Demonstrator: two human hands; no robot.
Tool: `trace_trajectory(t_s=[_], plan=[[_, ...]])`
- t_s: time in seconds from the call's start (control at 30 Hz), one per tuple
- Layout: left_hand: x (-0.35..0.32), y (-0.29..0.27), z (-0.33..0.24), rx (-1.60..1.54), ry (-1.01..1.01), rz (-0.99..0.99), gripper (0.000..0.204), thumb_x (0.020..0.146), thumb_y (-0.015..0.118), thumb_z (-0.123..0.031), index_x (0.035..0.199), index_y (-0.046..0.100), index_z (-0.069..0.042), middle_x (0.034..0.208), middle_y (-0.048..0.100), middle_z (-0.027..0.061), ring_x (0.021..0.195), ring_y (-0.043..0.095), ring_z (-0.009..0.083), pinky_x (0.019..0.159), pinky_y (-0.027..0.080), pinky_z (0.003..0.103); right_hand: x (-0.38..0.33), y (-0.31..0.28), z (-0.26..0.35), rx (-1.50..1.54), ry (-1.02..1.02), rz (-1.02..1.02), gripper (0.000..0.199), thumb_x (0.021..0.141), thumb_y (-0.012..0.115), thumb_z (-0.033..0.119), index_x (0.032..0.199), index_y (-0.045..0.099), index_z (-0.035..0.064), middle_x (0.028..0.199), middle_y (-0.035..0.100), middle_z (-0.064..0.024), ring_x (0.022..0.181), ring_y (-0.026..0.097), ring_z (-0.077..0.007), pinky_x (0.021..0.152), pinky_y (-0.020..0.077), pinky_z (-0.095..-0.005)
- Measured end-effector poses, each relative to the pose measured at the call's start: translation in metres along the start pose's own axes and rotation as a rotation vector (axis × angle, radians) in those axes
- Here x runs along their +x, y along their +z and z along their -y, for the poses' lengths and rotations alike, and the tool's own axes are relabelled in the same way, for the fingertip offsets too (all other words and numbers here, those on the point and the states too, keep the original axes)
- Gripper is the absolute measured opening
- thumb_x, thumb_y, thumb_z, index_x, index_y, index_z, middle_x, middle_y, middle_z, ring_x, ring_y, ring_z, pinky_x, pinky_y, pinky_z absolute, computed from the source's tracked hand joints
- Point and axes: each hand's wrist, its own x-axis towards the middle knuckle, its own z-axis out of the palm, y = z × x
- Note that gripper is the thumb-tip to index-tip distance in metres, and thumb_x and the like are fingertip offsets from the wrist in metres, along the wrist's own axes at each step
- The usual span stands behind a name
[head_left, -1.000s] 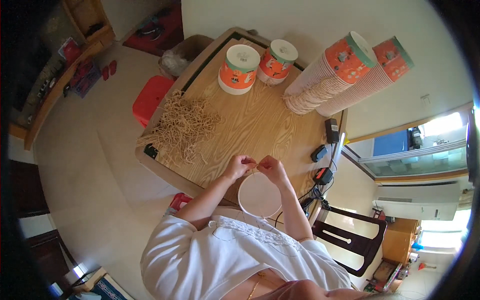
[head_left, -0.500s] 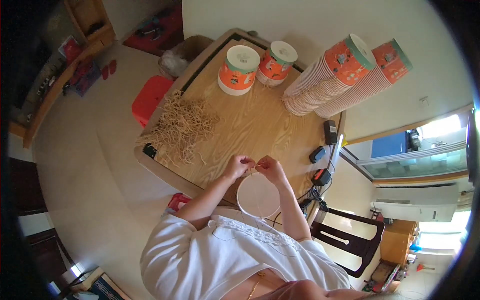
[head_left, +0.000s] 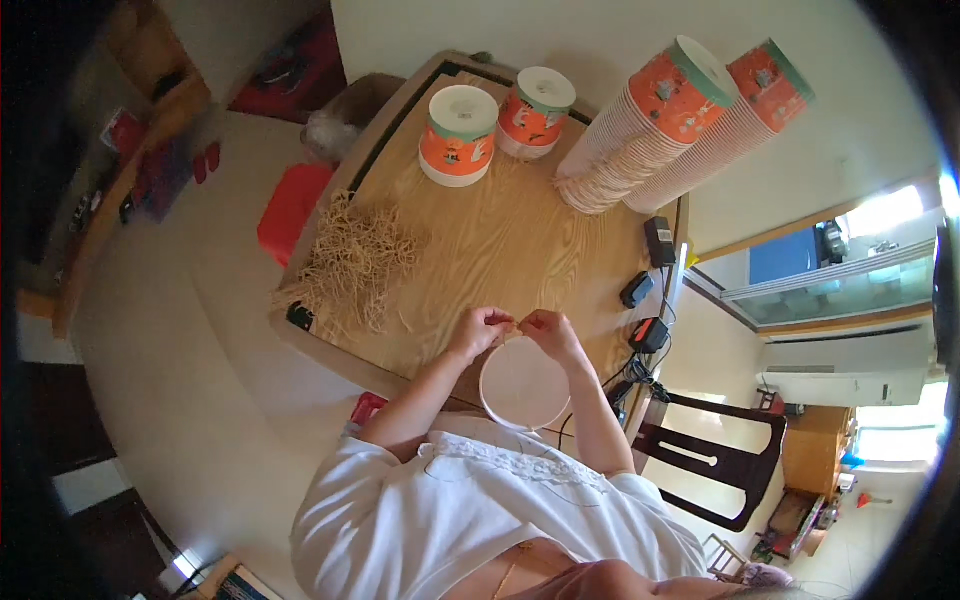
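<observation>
My left hand [head_left: 482, 330] and my right hand [head_left: 553, 335] meet fingertip to fingertip over the near edge of the table. Both are closed in a pinch on a short piece of tan twine [head_left: 516, 327], mostly hidden by the fingers. Just below them, between my forearms, is a pale round paper bucket [head_left: 526, 388], its circular face turned up toward me; the twine is by its upper rim. To the left on the table lies a tangled heap of cut twine [head_left: 352, 262].
Two orange-and-green paper buckets [head_left: 459, 150] stand upside down at the far side. Tall leaning stacks of buckets [head_left: 640, 130] rise at the far right, the nearer with twine ends along it. Black adapters [head_left: 659, 242] and cables line the right edge; a dark chair [head_left: 715, 450] stands beyond.
My view has shifted slightly, so the table and its things sit differently in the picture. Both hands keep their pinch, and the bucket's round face shows a little farther right.
</observation>
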Motion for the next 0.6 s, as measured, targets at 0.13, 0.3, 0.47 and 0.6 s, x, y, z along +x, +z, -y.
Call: trace_trajectory(t_s=[0.13, 0.3, 0.47, 0.6], plan=[[0.004, 0.005, 0.001, 0.130, 0.116, -0.021, 0.012, 0.075, 0.067, -0.008, 0.085, 0.066, -0.002, 0.080, 0.066, 0.0050, 0.072, 0.060, 0.0088, 0.065, 0.048, 0.024, -0.003, -0.006, 0.001, 0.026, 0.072, -0.003, 0.013, 0.077, 0.063, 0.014, 0.081, 0.064, 0.0017, 0.067, 0.061, -0.0030, 0.063, 0.054, -0.0079, 0.058, 0.0451, -0.0244], [0.008, 0.008, 0.009, 0.120, 0.128, -0.019, 0.009, 0.075, 0.065, -0.004, 0.084, 0.065, -0.002, 0.078, 0.066, 0.0053, 0.070, 0.060, 0.0095, 0.065, 0.049, 0.024, -0.009, 0.001, -0.008, 0.105, 0.040, -0.005, 0.012, 0.076, 0.063, 0.013, 0.080, 0.063, 0.0020, 0.069, 0.061, -0.0010, 0.065, 0.053, -0.0071, 0.059, 0.0445, -0.0233], [0.009, 0.011, 0.006, -0.115, 0.052, 0.000, 0.011, 0.076, 0.063, -0.001, 0.087, 0.062, -0.001, 0.074, 0.064, 0.0052, 0.069, 0.060, 0.0107, 0.063, 0.049, 0.024, -0.006, 0.006, -0.017, 0.194, 0.013, -0.049, 0.005, 0.078, 0.061, 0.007, 0.079, 0.061, 0.0024, 0.070, 0.059, 0.0003, 0.066, 0.052, -0.0058, 0.060, 0.0432, -0.0220], [0.006, 0.009, 0.000, -0.201, 0.020, 0.085, 0.014, 0.077, 0.063, -0.001, 0.090, 0.060, -0.002, 0.079, 0.062, 0.0043, 0.071, 0.059, 0.0110, 0.065, 0.049, 0.023, -0.004, 0.007, -0.014, 0.274, 0.049, -0.051, 0.008, 0.077, 0.063, 0.010, 0.077, 0.060, 0.0024, 0.068, 0.060, -0.0006, 0.066, 0.052, -0.0073, 0.060, 0.0424, -0.0230]])
